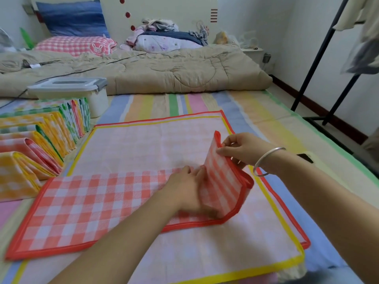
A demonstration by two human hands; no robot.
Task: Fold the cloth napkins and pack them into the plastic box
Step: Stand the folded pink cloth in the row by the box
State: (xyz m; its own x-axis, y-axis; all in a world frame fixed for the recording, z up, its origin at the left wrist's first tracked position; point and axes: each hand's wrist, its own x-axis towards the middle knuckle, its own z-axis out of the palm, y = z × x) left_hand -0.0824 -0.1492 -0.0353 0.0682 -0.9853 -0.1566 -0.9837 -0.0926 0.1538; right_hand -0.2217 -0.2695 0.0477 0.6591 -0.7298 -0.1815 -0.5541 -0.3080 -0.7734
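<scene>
I see one red checked napkin [86, 206], folded to a strip, lying on the striped sheet [155, 103] right under both hands. Beneath it are two spread napkins, a yellow-edged napkin [143, 148] on a red-edged napkin [297, 234]. At left leans a row of folded napkins [47, 140], too tightly packed to count, with one lidded plastic box [69, 89] behind. The left hand [184, 189] presses the strip flat with straight fingers. The right hand [244, 150] pinches its raised right end.

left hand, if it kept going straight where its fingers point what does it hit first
Likely the lifted flap of the red checked napkin, which the right hand pinches; the left hand seems to touch it.
</scene>
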